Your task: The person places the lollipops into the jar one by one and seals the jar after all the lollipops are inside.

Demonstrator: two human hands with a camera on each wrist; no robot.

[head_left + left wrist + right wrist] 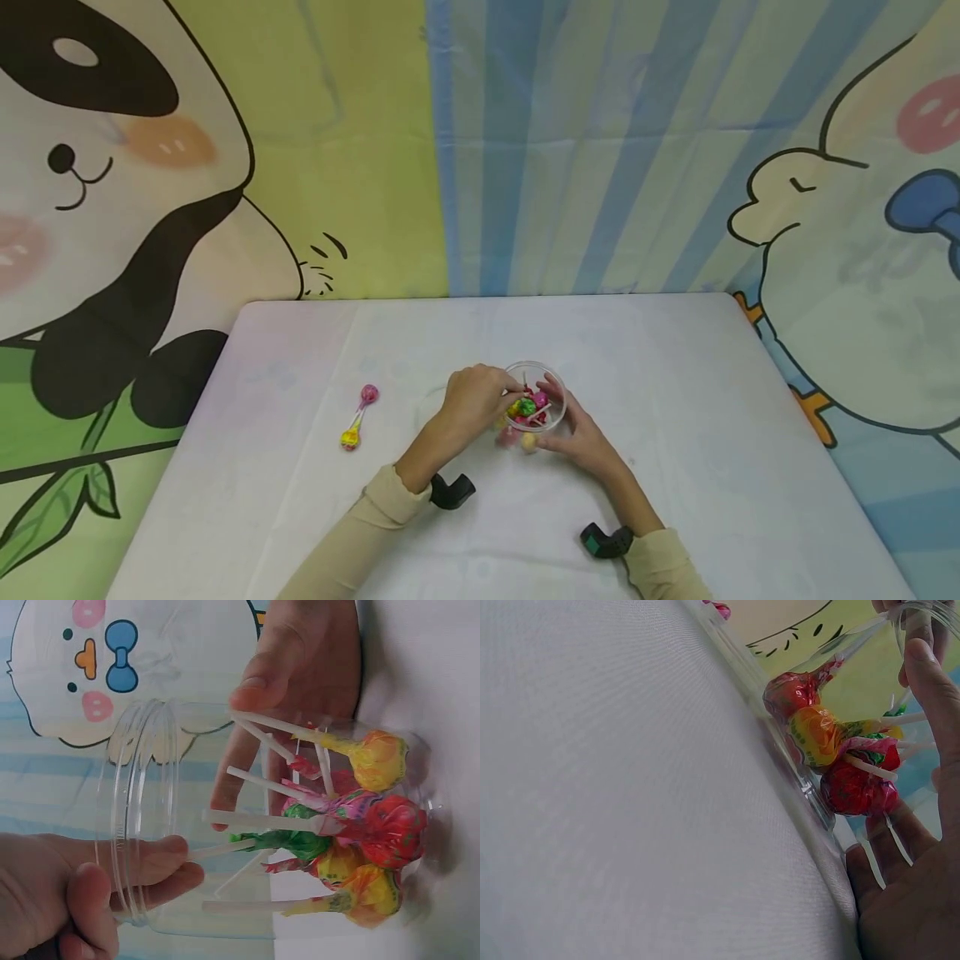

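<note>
A clear plastic jar (136, 810) with a threaded mouth stands upright on the table, holding several wrapped lollipops in red, yellow, pink and green. My left hand (474, 400) reaches in through the mouth; its fingertips pinch the white stick of a green lollipop (300, 841), whose head is among the others. Around the jar's far side from it, my right hand (583, 442) grips the wall, thumb on one side and fingers spread on the other. To the left on the table lie a pink lollipop (369, 393) and a yellow lollipop (350, 438), sticks together.
A white cloth covers the table (660, 367). A faint clear round piece (424, 407), perhaps a lid, lies partly behind my left hand. Black devices (452, 492) are strapped to both wrists. A cartoon-printed curtain (570, 150) hangs behind the table.
</note>
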